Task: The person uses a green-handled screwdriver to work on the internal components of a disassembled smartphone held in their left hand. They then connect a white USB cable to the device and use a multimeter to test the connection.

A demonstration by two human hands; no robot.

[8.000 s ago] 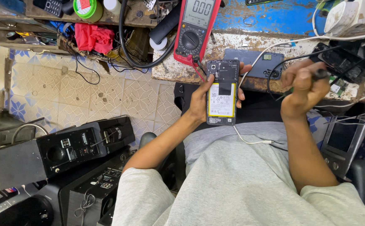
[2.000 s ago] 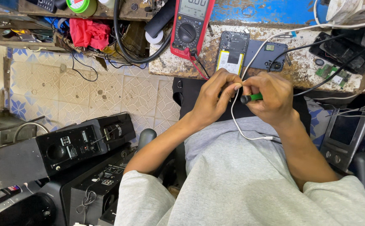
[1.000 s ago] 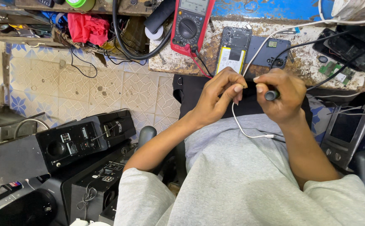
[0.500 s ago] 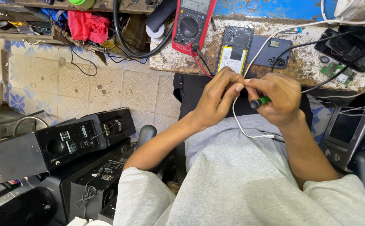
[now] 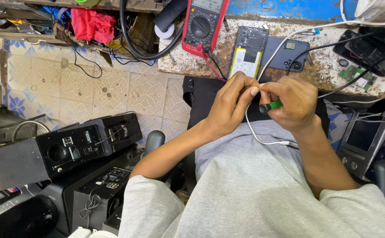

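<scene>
My right hand is closed around a small screwdriver with a green and black handle, held over my lap. My left hand pinches a thin white cable right beside the tool's tip; the cable loops down onto my grey shirt and runs up to the bench. An opened phone with its battery showing lies on the worn bench just beyond my hands, next to its dark back cover.
A red multimeter with leads rests on the bench's left part. Black cables and small circuit boards lie to the right. Black speakers stand on the tiled floor at left; a device with a screen is at right.
Eight seconds ago my left hand held the opened phone up; it now lies on the bench. Both hands have come together over my lap around the white cable and screwdriver.
</scene>
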